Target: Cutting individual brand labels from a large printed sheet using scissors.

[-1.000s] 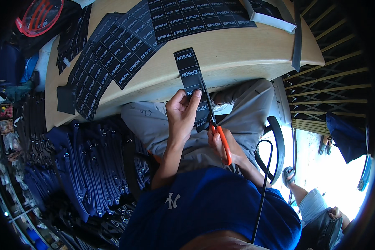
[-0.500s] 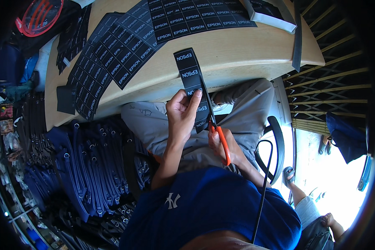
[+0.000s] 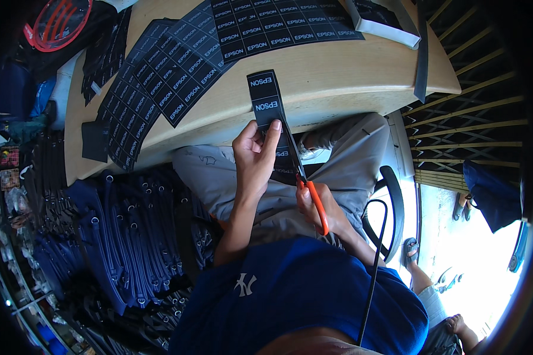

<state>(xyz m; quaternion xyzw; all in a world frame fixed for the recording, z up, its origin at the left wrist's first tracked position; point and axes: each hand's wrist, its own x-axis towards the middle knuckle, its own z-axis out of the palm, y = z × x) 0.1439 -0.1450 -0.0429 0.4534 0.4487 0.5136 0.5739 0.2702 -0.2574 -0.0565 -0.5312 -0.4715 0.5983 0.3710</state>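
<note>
Between thumb and fingers, my left hand (image 3: 257,155) pinches a long black strip of printed labels (image 3: 265,94), held upright over my lap by the table's front edge. My right hand (image 3: 321,207) grips a pair of scissors (image 3: 317,204) with orange handles. Their dark blades run up along the strip's right edge, close to my left thumb. Whether the blades are fully closed is hard to make out. The strip's lower part is partly hidden by my left hand.
On the wooden table (image 3: 314,65) lie several black label sheets (image 3: 278,26), overlapping toward the left. A white box (image 3: 391,26) stands at the far right. Many dark blue straps with metal rings (image 3: 130,236) hang at my left. Another person's leg (image 3: 421,278) shows at lower right.
My left hand has shifted slightly left and down with the strip, and its thumb sits higher against the blades. The scissors have barely moved. The other person's hand at lower right has moved.
</note>
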